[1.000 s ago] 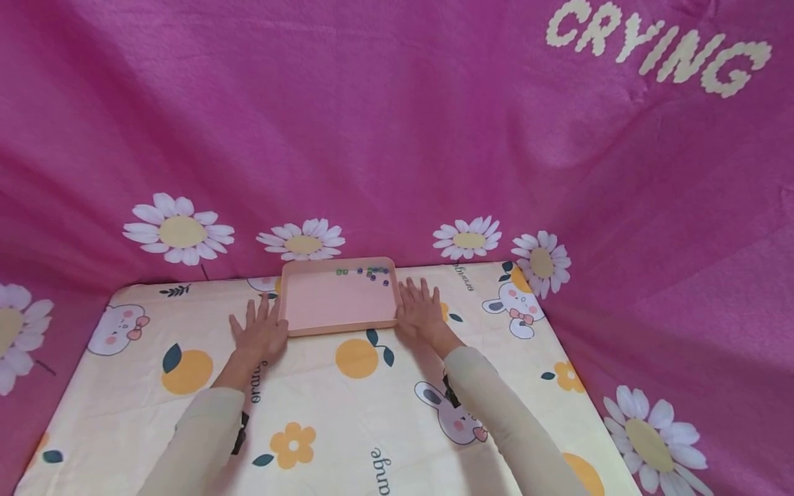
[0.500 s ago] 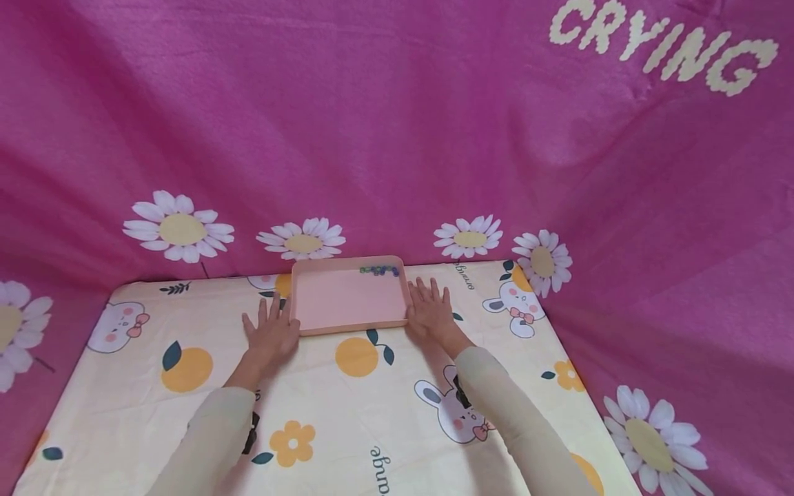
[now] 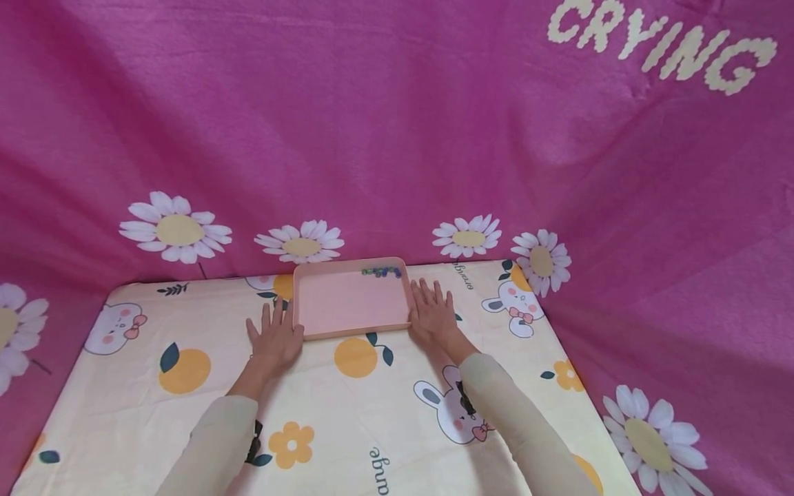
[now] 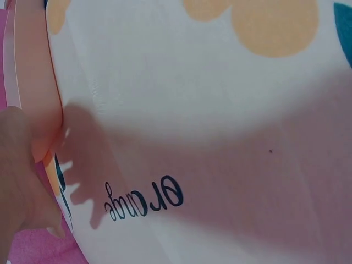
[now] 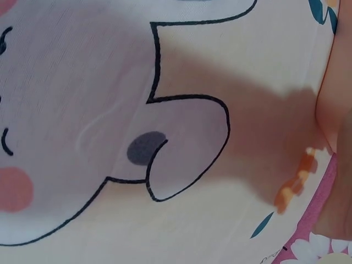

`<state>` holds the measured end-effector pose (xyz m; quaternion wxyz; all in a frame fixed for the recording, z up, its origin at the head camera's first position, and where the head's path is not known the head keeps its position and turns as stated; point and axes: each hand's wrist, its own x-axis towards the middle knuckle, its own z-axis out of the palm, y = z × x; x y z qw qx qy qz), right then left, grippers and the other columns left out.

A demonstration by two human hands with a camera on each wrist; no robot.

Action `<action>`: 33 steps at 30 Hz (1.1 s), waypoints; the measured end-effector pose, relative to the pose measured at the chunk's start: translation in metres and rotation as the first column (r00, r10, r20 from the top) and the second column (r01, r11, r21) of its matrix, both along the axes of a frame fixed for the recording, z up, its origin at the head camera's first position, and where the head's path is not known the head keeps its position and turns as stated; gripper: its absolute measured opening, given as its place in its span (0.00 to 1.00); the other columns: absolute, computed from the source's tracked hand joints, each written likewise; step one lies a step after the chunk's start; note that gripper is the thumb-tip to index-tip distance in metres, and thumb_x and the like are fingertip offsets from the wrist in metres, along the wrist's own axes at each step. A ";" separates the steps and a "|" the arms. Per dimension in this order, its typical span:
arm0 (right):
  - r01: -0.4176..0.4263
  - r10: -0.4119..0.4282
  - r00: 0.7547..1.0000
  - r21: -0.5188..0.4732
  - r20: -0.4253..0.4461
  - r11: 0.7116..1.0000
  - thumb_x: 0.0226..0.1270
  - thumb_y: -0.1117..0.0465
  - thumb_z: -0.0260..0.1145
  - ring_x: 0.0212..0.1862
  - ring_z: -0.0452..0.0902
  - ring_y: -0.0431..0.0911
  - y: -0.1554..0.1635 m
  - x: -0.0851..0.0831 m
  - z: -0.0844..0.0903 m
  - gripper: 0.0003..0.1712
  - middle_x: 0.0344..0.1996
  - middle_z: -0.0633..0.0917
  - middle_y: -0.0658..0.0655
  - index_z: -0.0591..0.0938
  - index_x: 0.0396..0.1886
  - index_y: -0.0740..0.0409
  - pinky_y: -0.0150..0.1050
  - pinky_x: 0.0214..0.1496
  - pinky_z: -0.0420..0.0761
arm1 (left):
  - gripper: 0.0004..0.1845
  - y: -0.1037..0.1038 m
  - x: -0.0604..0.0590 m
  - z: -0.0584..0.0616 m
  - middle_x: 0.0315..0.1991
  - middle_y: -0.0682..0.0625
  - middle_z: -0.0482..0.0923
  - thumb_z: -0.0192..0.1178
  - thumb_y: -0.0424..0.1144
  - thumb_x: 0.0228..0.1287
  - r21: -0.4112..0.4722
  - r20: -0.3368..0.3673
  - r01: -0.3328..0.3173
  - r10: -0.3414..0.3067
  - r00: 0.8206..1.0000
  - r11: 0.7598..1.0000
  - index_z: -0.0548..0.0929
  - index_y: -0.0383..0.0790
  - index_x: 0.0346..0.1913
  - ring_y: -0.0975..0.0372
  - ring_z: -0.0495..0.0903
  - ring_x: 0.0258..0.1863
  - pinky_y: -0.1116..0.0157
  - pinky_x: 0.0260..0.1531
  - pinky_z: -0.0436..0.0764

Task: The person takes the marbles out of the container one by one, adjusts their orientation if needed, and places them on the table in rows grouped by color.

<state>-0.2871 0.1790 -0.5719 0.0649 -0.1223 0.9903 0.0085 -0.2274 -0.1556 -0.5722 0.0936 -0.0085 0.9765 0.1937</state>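
Note:
In the head view a shallow pink tray (image 3: 350,303) lies near the far edge of the patterned cloth. Small green and blue-purple marble-like balls (image 3: 381,273) are bunched along its back wall by the right corner. My left hand (image 3: 276,346) touches the tray's left side with its fingers spread and mostly straight. Against the opposite side rests my right hand (image 3: 436,317), fingers pointing forward. Part of the left hand shows at the left edge of the left wrist view, beside the tray wall (image 4: 38,82). The right wrist view catches only a bit of the right hand (image 5: 335,203).
The cream cloth (image 3: 347,399) carries printed oranges, flowers and rabbits. A magenta curtain (image 3: 384,138) with daisies rises directly behind the tray and along both sides.
Both hands and the tray have shifted to the right, mostly in the first half second. The balls, spread out before, have gathered closer to the back right corner.

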 end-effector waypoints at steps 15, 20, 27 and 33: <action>-0.024 0.025 0.999 -0.080 0.021 0.997 0.81 0.44 0.37 0.78 0.35 0.62 0.003 -0.005 0.000 0.36 0.80 0.45 0.57 0.44 0.82 0.48 0.65 0.74 0.38 | 0.36 0.002 -0.007 0.002 0.79 0.34 0.37 0.42 0.45 0.76 -0.078 -0.085 0.029 -0.036 0.996 0.997 0.45 0.34 0.79 0.38 0.34 0.76 0.33 0.66 0.29; -0.027 0.029 0.999 -0.086 0.019 0.996 0.80 0.41 0.40 0.78 0.38 0.63 0.005 -0.012 -0.002 0.38 0.80 0.47 0.58 0.46 0.82 0.49 0.65 0.73 0.42 | 0.36 0.004 -0.006 0.001 0.79 0.35 0.38 0.42 0.45 0.76 -0.087 -0.093 0.043 -0.051 0.994 0.995 0.45 0.34 0.79 0.38 0.35 0.76 0.33 0.66 0.29; -0.001 0.004 1.000 -0.114 0.020 0.993 0.79 0.39 0.41 0.78 0.37 0.63 -0.001 -0.019 -0.006 0.41 0.80 0.48 0.57 0.41 0.82 0.47 0.66 0.73 0.43 | 0.35 0.004 -0.005 0.003 0.79 0.34 0.39 0.42 0.44 0.76 -0.101 -0.103 0.052 -0.062 0.993 0.994 0.46 0.34 0.79 0.38 0.36 0.76 0.32 0.66 0.30; -0.013 0.012 1.000 -0.088 -0.010 0.996 0.77 0.37 0.43 0.77 0.39 0.64 -0.006 -0.013 -0.001 0.42 0.79 0.50 0.57 0.40 0.82 0.44 0.67 0.72 0.45 | 0.36 0.003 -0.005 0.002 0.79 0.35 0.39 0.44 0.45 0.76 -0.100 -0.095 0.045 -0.055 0.994 0.994 0.47 0.34 0.79 0.38 0.35 0.76 0.33 0.66 0.29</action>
